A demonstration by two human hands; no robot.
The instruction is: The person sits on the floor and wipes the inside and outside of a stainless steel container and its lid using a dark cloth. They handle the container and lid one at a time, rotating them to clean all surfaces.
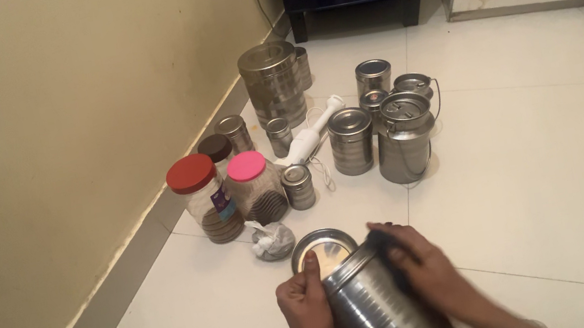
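A person's hands grip a ribbed steel canister [381, 308] tilted low over the white tiled floor [544, 143], its long axis running from the body up and away toward its lid [323, 250], which lies on the floor just beyond the mouth. The left hand [306, 313] is curled around the canister's rim side, thumb up on the lip; the right hand [426, 264] is closed over the mouth from the far side, pressing what looks like a dark cloth [384, 240]. Both hands are equally near. Other steel tins [352, 141] and plastic jars [206, 199] stand beyond, near the wall
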